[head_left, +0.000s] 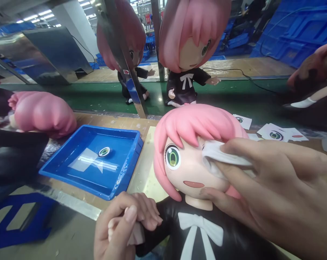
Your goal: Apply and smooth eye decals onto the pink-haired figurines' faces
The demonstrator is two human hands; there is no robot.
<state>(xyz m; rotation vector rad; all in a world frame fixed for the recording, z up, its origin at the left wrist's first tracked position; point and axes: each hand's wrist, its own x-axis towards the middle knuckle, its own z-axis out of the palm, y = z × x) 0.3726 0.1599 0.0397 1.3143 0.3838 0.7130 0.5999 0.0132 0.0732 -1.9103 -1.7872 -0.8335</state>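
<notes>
- L hand: low, just L of center; thumb up, fingers curled over & clasped round the small hand of a lg. pink-haired, black-dressed smooth plastic figure.
- R hand: at R side, knuckles toward cam., fingers pinched on a soft, folded white cloth, pressed to the fig.'s face over the R-side eye; lower digit rested along chin.
- Fig. loc.: front & center, between both hands, face up toward cam. Hair in thick rounded locks, satin sheen; raised white bow on chest; exposed eye green, glossy.
- Just L of head: shallow rectangular blue plastic tray, shiny inside, w/ small oval green-eye decal.
- R, beyond head: thin white paper cards, some w/ printed eyes.
- Behind: similar pink-haired seated fig. on flat green belt.
</notes>
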